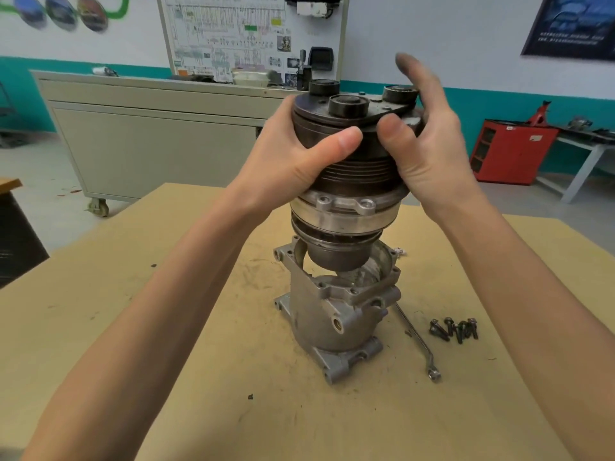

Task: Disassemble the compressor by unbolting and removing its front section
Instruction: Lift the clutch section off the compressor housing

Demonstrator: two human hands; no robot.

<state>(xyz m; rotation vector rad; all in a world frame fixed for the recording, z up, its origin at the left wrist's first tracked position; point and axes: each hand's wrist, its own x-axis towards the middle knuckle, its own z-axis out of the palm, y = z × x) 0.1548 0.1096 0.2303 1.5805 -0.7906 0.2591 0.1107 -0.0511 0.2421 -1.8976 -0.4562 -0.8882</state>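
Head | L hand (286, 154) + R hand (429, 144) gripping front section (346, 181) | raised above housing (336, 314)

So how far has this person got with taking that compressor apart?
The unbolting looks finished: a cluster of loose bolts lies on the table beside a wrench. Right now the left hand and right hand grip the front section and hold it raised above the open housing, its lower end just over the opening. What seems left is lifting it fully clear and setting it down.
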